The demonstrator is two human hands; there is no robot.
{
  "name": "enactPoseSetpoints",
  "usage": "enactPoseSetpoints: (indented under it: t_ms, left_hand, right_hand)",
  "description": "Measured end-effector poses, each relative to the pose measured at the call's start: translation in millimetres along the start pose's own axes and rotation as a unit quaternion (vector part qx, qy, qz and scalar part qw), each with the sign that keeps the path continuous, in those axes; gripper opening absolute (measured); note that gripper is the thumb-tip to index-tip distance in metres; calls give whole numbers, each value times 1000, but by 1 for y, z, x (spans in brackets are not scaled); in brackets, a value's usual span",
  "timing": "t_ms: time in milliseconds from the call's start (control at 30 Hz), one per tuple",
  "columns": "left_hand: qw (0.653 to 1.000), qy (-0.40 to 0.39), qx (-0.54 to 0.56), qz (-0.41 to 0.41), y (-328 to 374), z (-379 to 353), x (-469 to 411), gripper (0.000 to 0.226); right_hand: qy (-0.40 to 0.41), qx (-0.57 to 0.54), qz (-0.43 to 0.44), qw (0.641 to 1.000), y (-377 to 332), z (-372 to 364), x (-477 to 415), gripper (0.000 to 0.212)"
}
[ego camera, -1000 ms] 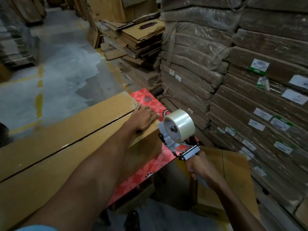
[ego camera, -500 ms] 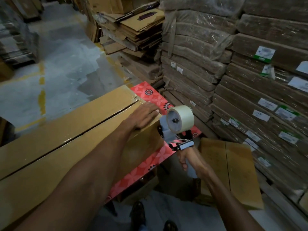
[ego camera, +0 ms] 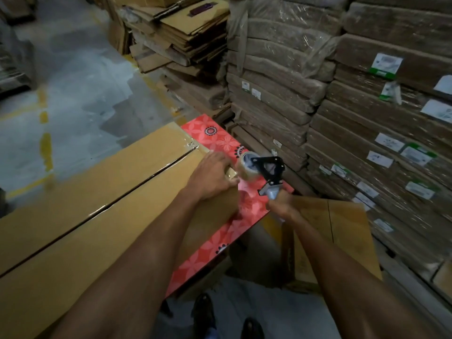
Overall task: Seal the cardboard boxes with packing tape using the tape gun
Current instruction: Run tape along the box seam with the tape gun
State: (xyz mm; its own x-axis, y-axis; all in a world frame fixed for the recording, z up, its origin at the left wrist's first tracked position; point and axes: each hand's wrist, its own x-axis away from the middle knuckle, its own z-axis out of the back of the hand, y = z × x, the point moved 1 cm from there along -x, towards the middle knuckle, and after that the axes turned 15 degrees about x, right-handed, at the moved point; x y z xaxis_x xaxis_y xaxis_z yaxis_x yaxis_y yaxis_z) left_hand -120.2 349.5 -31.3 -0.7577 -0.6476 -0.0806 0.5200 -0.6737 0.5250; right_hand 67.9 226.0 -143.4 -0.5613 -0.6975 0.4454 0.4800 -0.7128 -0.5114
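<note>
Left hand (ego camera: 210, 176) atop box (ego camera: 97, 192) end, right hand (ego camera: 281, 205) around tape gun (ego camera: 267, 170) alongside.

One wide-angle head-worn view looks forward and down, close above the cardboard box (ego camera: 85, 192), facing stacked cartons (ego camera: 367, 133).

Long brown cardboard box (ego camera: 97, 216) flat; tape gun (ego camera: 263, 171) at end.

Dim warehouse; grey concrete floor (ego camera: 80, 77), yellow lines (ego camera: 46, 145); wrapped cardboard stacks (ego camera: 276, 77).
</note>
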Motion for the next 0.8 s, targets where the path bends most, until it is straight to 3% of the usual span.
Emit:
enactPoseSetpoints:
  t_ms: [133, 233, 333, 400, 467, 533, 567, 700, 800]
  left_hand:
    - [999, -17, -42, 0, -2, -4, 1, 57]
    - [999, -35, -29, -6, -8, 2, 2, 74]
    - [998, -44, 2, -39, -20, 15, 0, 67]
    - [1000, -8, 21, -15, -40, 32, -5, 66]
    - [997, 55, 30, 48, -74, 55, -11, 67]
    - [990, 90, 24, 108, -110, 78, -17, 67]
    - [988, 88, 19, 125, -125, 88, -21, 65]
    - [992, 26, 24, 124, -157, 113, -46, 64]
    - [987, 22, 60, 145, -168, 120, -64, 54]
  right_hand:
    - [7, 97, 4, 995, 1, -16, -39, 57]
    - [-8, 134, -3, 991, 4, -24, -58, 48]
    - [-44, 214, -3, 976, 0, -23, -58, 36]
    - [-59, 242, 2, 969, -17, -8, -50, 30]
    - [25, 254, 21, 967, -53, 18, -46, 28]
    - [175, 256, 90, 947, -107, 47, -39, 19]
    - [210, 227, 143, 940, -139, 56, -34, 17]
    - [106, 159, 344, 919, -259, 42, -12, 28]
    - [57, 182, 430, 882, -312, 0, -17, 40]
